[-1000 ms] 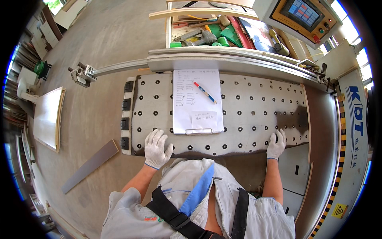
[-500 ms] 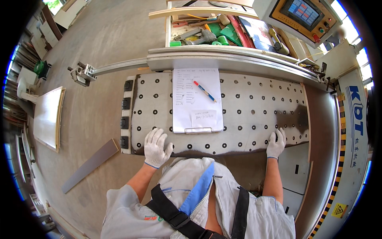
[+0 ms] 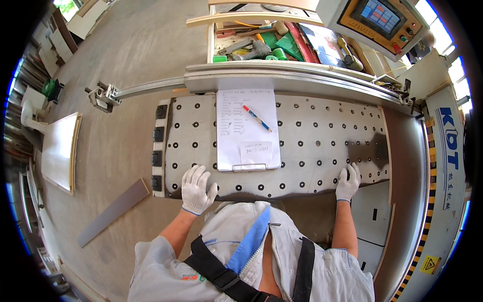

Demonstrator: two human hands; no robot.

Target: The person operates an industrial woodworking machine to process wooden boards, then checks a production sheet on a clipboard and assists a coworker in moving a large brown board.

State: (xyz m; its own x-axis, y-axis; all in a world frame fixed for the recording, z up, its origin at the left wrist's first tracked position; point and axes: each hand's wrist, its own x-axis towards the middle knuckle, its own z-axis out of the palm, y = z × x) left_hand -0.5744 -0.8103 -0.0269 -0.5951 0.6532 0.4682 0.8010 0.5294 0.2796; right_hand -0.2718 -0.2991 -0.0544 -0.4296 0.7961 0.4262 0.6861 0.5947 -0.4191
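Observation:
My left hand, in a white knit glove, lies flat on the near left part of a pale metal table dotted with black round studs. Its fingers are stretched out and it holds nothing. Farther right, my gloved right hand rests at the table's near edge, fingers loosely spread and slightly bent, also holding nothing. Between and beyond the hands is a clipboard with white written sheets. A red and blue pencil lies slantwise on the paper, and a small paper slip sits near the metal clip.
A metal rail runs along the table's far side. Behind it, a wooden tray holds tools and green rolls. A control panel stands far right, above a machine body. A narrow board leans at left.
Both hands stay in place on the table. The whole view has shifted slightly, with the table, clipboard and tray sitting a little lower in the picture.

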